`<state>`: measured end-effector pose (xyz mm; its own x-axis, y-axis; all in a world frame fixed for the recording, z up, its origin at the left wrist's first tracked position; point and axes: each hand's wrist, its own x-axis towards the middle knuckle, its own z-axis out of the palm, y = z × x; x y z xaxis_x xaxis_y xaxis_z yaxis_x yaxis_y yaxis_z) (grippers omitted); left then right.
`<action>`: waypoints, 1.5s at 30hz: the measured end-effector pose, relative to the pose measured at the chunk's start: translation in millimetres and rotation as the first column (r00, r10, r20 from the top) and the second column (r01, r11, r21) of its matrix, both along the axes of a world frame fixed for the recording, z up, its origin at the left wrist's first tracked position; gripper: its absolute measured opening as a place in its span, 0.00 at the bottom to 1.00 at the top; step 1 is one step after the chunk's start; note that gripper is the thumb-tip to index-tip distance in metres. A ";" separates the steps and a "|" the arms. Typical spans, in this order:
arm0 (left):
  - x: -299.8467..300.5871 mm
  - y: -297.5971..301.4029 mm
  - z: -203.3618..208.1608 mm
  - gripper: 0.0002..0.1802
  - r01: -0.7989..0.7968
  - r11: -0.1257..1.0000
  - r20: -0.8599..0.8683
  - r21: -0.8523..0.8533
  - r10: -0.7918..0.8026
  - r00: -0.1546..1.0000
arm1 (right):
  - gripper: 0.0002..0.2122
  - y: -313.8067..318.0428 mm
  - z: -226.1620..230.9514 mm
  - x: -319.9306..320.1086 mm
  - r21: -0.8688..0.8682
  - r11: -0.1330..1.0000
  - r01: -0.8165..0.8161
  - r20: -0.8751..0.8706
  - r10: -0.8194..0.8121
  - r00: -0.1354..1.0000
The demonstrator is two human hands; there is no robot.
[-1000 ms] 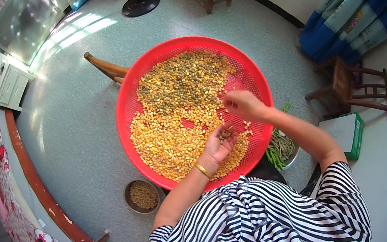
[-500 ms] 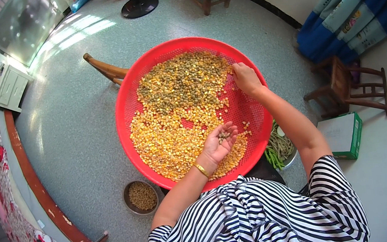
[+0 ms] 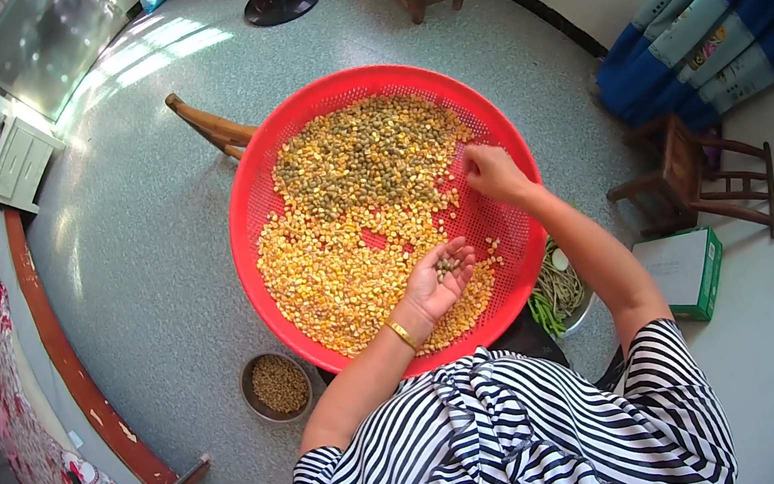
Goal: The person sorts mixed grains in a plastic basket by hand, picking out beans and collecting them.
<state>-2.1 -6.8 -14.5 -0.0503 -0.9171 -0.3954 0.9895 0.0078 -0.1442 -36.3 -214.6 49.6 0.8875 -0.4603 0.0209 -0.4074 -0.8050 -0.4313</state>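
Note:
A large round red plastic sieve sits before me. Yellow corn kernels cover its near part. Toward the far side, brownish-green beans lie mixed among the corn. My left hand, palm up and fingers curled, cups several small beans low over the near right of the sieve. Over the sieve's right side is my right hand, its fingers pinched together at the edge of the mixed heap. Whatever may be between those fingertips is hidden.
A metal bowl of tan beans or grains stands on the floor at left. Right of the sieve is a basin of green vegetables. A green-and-white box and wooden chair are farther right; a wooden leg juts out left.
My right hand has shifted slightly nearer to me, away from the bean heap's right edge. My left hand stays put, still cupping beans.

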 end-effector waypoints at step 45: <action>-1.7 -6.5 15.3 0.13 -0.046 0.977 0.052 0.209 0.036 0.998 | 0.05 61.8 59.0 -14.2 0.587 0.752 -0.299 -0.018 0.381 0.924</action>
<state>-3.8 -13.3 0.9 0.0090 -0.8144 -0.5803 0.9934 0.0736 -0.0878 -50.5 -152.8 108.6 0.9629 -0.0191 -0.2690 -0.2380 -0.5293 -0.8143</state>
